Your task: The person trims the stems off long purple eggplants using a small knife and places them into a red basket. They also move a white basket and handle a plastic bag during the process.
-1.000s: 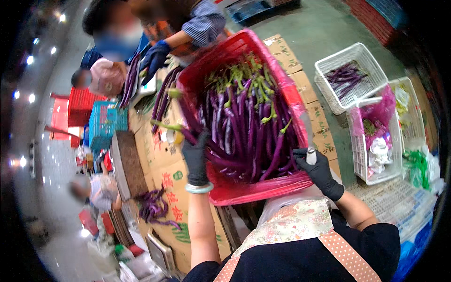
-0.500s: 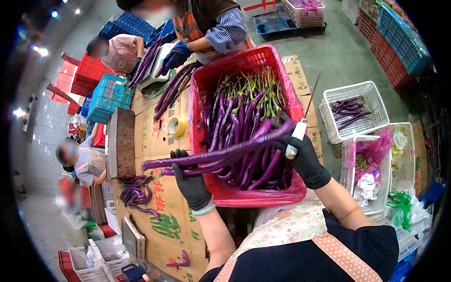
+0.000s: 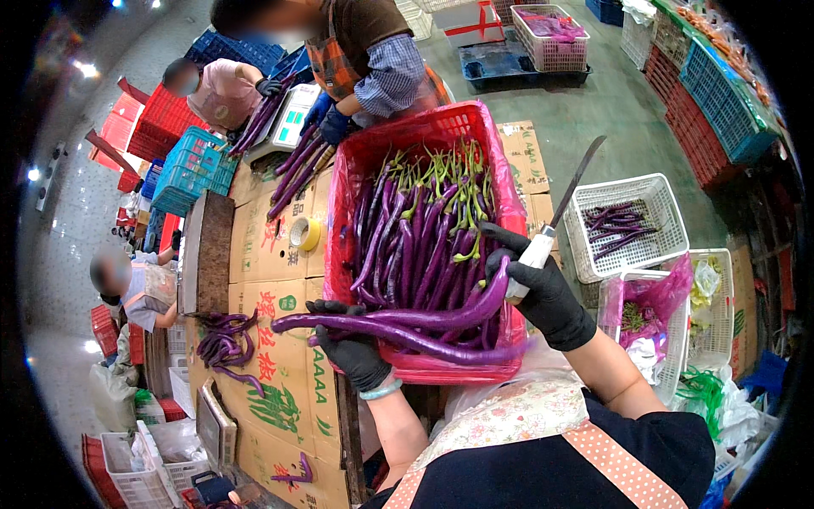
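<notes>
My left hand (image 3: 356,358), in a black glove, is closed around two long purple eggplants near their left ends. The upper eggplant (image 3: 424,320) curves up to its stem end beside my right fingers. Below it, the other eggplant (image 3: 449,346) stretches right, its far end blurred. My right hand (image 3: 549,297), also gloved, grips the white handle of a knife (image 3: 536,251), blade pointing up and away. Whether its fingertips touch the upper eggplant I cannot tell. Beneath both hands stands a red crate (image 3: 333,242) lined with pink plastic, full of eggplants (image 3: 415,242) with green stems.
Left on the cardboard-covered table (image 3: 263,254) lie a tape roll (image 3: 305,233) and curled eggplants (image 3: 227,343). Across it, a person (image 3: 373,76) handles eggplants by a scale (image 3: 292,119). White baskets (image 3: 581,246) stand on the floor at right.
The eggplants have come lower and nearer to me, and the lower one's right end has swung out past the crate's near edge. My right hand has moved away from the upper eggplant's body.
</notes>
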Demonstrator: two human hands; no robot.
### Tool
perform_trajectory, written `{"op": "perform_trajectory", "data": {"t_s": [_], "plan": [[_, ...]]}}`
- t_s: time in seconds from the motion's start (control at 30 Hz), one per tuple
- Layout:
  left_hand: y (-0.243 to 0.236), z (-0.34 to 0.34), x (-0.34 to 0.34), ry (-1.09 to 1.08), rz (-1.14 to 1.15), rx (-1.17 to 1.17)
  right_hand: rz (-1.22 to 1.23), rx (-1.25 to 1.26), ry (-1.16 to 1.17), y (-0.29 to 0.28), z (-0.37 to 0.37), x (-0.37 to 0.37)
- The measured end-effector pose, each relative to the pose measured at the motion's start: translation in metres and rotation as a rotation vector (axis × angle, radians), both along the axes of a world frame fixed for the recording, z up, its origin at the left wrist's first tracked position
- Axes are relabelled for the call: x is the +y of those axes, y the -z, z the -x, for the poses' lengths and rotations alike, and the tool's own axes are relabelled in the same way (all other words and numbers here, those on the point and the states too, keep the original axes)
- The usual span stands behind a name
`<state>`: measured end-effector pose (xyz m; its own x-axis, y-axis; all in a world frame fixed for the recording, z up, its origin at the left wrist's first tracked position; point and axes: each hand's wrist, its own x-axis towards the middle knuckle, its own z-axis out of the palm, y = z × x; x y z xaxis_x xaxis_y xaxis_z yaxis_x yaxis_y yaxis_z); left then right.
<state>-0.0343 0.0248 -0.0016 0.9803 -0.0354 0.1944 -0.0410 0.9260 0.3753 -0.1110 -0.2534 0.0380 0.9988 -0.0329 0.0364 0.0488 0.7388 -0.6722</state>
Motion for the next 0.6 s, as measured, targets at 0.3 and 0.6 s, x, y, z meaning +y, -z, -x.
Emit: {"op": "perform_trajectory", "data": {"t_s": [0.3, 0.6], "plan": [[0.035, -0.014, 0.032, 0.171, 0.362, 0.328, 0.465, -0.125, -0.028, -0.008, 0.020, -0.011], [-0.003, 0.006, 0.004, -0.410, -0.146, 0.275, 0.287, -0.017, 0.064, 0.024, 0.025, 0.006]]}}
